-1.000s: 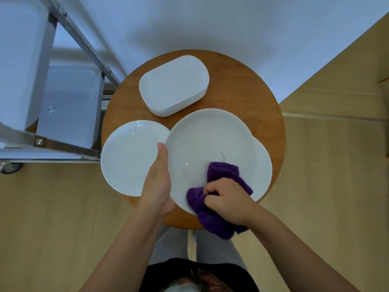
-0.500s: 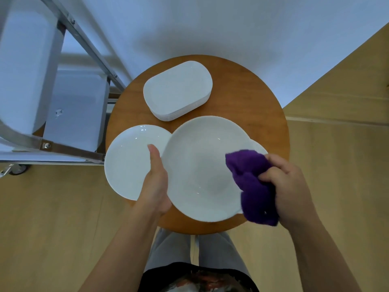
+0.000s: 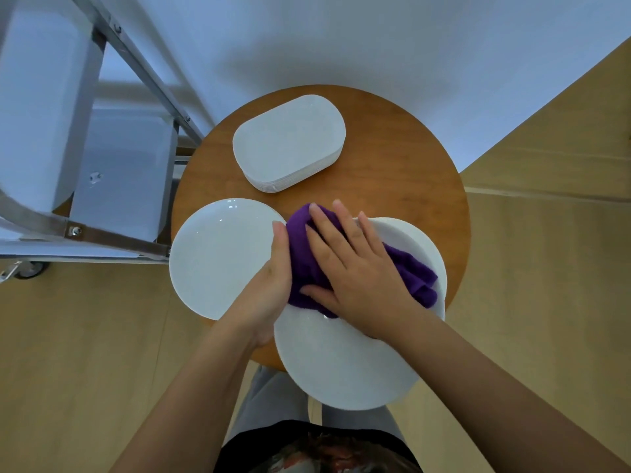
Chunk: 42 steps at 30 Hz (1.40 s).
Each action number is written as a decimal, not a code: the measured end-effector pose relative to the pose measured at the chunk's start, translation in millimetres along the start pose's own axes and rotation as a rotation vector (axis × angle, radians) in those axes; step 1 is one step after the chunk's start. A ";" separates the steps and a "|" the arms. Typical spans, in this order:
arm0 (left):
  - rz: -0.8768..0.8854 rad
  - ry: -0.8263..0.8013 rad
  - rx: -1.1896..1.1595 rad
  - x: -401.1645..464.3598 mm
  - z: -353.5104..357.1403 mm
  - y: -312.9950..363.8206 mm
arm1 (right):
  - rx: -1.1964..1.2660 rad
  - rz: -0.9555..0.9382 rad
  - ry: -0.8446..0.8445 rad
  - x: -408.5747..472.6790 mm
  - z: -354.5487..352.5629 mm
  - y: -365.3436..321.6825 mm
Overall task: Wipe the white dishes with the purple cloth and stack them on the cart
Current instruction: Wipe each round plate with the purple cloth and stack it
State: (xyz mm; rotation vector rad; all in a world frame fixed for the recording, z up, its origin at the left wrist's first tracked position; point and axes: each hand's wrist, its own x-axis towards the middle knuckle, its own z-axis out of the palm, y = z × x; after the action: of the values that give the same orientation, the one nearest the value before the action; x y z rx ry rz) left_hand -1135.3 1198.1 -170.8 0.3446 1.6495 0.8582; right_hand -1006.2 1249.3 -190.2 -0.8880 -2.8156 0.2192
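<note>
A large round white plate (image 3: 341,363) is tilted toward me over the near edge of the round wooden table (image 3: 403,158). My left hand (image 3: 269,285) grips its left rim, thumb on top. My right hand (image 3: 355,268) lies flat with fingers spread, pressing the purple cloth (image 3: 413,271) onto the plate's far part. Another white plate (image 3: 426,244) shows beneath it on the right. A smaller round white plate (image 3: 218,257) lies at the table's left. A stack of rounded oblong white dishes (image 3: 290,141) sits at the back.
The metal cart (image 3: 112,206), with grey shelves and a slanted frame bar, stands left of the table; a wheel (image 3: 30,269) shows low down. A white wall rises behind the table. Light wooden floor surrounds it.
My right hand has swung the cloth from the plate's right side to its far left part and spread flat on it. The plate has tipped nearer to me, held by my left hand.
</note>
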 end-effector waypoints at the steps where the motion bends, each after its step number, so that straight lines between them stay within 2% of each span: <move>1: 0.034 0.004 0.028 -1.7 -0.9 -0.8 | 0.011 -0.008 0.038 2.8 -1.8 2.8; 5: 0.118 0.011 0.096 -4.5 -2.2 -4.6 | 0.058 -0.057 0.152 13.5 -10.6 15.9; 7: 0.118 -0.028 0.124 -7.6 -2.4 -1.4 | 0.084 0.007 0.162 16.7 -13.2 24.5; 11: 0.073 0.114 0.089 -10.4 -5.1 0.2 | 0.254 0.394 0.120 14.8 -13.3 61.5; 15: 0.092 0.246 -0.159 -8.4 -12.7 7.4 | 0.392 0.777 -0.043 -15.2 9.8 75.5; 17: 0.092 0.260 -0.179 -4.1 -13.0 13.0 | 0.573 0.974 0.043 -28.3 24.8 60.4; 20: 0.093 0.280 -0.227 -1.4 -6.2 14.4 | 0.688 1.173 0.197 -32.0 34.5 41.6; 24: 0.081 0.343 -0.343 4.5 0.0 15.2 | 0.808 1.270 0.169 -33.7 38.1 11.4; 28: 0.063 0.358 -0.402 9.4 -2.9 17.1 | 0.875 1.283 0.061 -39.1 27.8 -7.9; 30: 0.051 0.381 -0.416 11.0 -10.3 14.8 | 0.770 1.186 -0.059 -49.0 10.9 -6.6; 31: 0.053 0.387 -0.414 11.5 -14.2 14.7 | 0.716 1.123 -0.062 -53.7 -0.8 -4.7; 35: 0.066 0.317 -0.358 11.8 -21.0 16.8 | 0.728 0.856 0.306 -40.1 -41.6 8.3; 36: 0.074 0.281 -0.329 10.3 -19.4 16.2 | 0.695 0.764 0.344 -30.8 -43.2 13.5; 39: 0.100 0.163 -0.289 2.1 -10.6 14.7 | 0.505 0.528 0.264 -1.5 -29.4 26.3; 42: 0.110 0.083 -0.319 -0.7 -5.3 13.3 | 0.332 0.414 0.218 10.9 -10.6 31.7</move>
State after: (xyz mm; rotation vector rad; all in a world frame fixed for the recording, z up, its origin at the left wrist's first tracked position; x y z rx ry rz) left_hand -1143.1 1204.9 -160.9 0.1806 1.5489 1.2135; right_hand -995.2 1282.3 -184.7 -1.3065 -2.2804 0.5854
